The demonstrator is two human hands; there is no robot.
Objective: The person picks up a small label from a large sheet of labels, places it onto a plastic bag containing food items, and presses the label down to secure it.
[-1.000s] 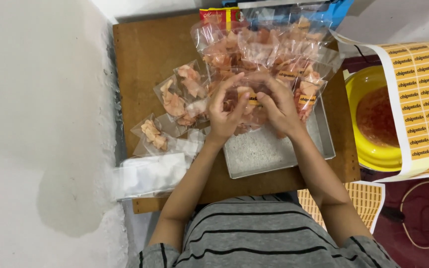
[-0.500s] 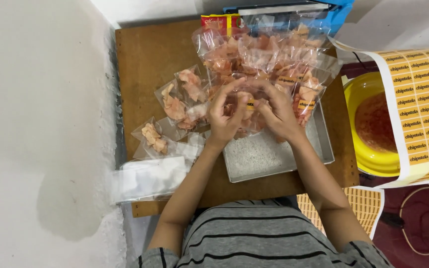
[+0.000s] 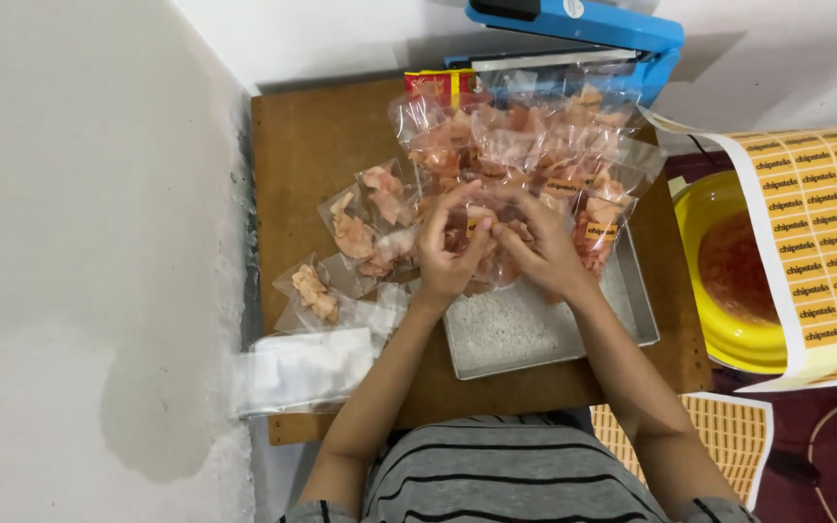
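Over the shallow grey metal tray [image 3: 632, 315], left hand [image 3: 448, 254] and right hand [image 3: 544, 254] pinch a small clear plastic snack packet [image 3: 480, 247], apparently mid-labelling; a firm press seems next.

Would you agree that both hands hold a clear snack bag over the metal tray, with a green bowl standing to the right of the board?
Not quite: the bowl is yellow, not green, as the head view shows. The rest holds: the left hand and right hand hold a clear snack bag over the metal tray.
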